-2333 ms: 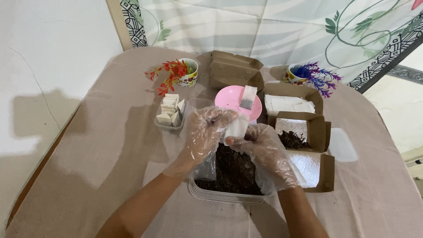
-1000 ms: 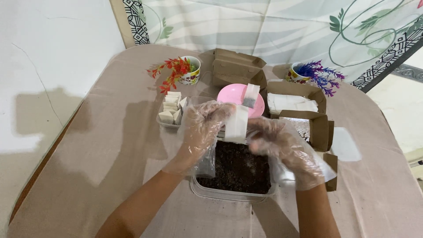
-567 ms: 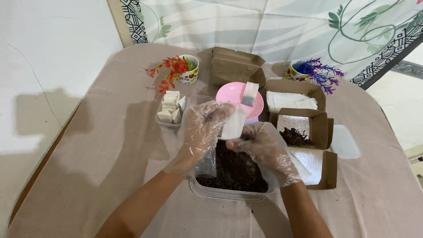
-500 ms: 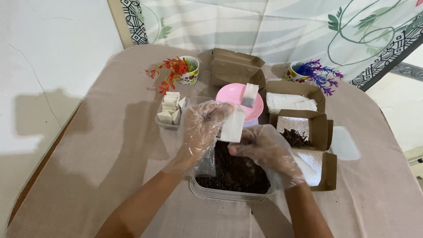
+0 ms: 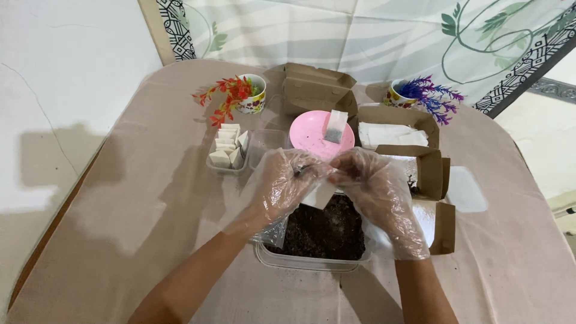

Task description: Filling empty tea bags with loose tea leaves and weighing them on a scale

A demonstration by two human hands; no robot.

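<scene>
The round surface point(image 5: 120, 198), draped in a beige cloth, carries everything, and the work sits at its near middle. There a clear plastic tub point(image 5: 312, 262) holds dark loose tea leaves point(image 5: 327, 228), and both gloved hands hover just above its far edge. To the right stand open brown cardboard boxes point(image 5: 429, 174), one lined with white paper; behind the hands lies a pink plate point(image 5: 312, 135) with one filled sachet point(image 5: 335, 126) on it, and to the left a small clear tray of folded white sachets point(image 5: 227, 150).

The left hand point(image 5: 285, 183) is closed in a pinch on the upper edge of a small white sachet point(image 5: 319, 195), which hangs tilted over the tub. The right hand point(image 5: 381, 192) has its fingertips curled onto the same top edge, also gripping it.

Doing this well, as I judge it, means keeping the sachet directly over the tub so stray leaves fall back in, holding its mouth upward, and pinching lightly, since the loose gloves dull the feel of thin paper and may tear or crumple it.
</scene>
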